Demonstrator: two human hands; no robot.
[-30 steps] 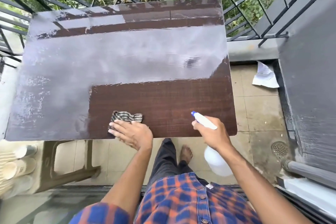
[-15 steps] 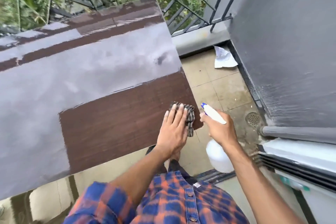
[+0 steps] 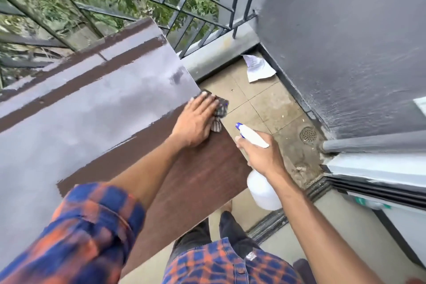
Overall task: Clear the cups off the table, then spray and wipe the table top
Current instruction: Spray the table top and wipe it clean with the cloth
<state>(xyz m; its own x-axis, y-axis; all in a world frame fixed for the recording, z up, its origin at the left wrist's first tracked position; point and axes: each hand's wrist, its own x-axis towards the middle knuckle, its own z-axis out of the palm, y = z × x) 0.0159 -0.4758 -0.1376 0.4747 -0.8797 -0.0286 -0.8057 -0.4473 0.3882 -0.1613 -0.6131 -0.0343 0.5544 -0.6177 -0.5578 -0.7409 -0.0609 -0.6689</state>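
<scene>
Presses a striped cloth (image 3: 220, 112) flat under the straight-fingered left hand (image 3: 196, 122) at the right edge of the table top (image 3: 92, 117), cloth overhanging that edge. Grips a white spray bottle (image 3: 262, 189) in the curled right hand (image 3: 260, 154), just off the near right corner (clear of the top). Leaves open floor (image 3: 265, 106) between that edge and the grey wall (image 3: 345, 41), with a paper (image 3: 258, 68) and drain (image 3: 308, 135) on it.

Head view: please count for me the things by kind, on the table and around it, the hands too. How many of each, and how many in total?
Table: 1
Cloth: 1
Spray bottle: 1
Sheet of paper: 1
Floor drain: 1
Hands: 2, the left hand and the right hand
Total: 7
</scene>
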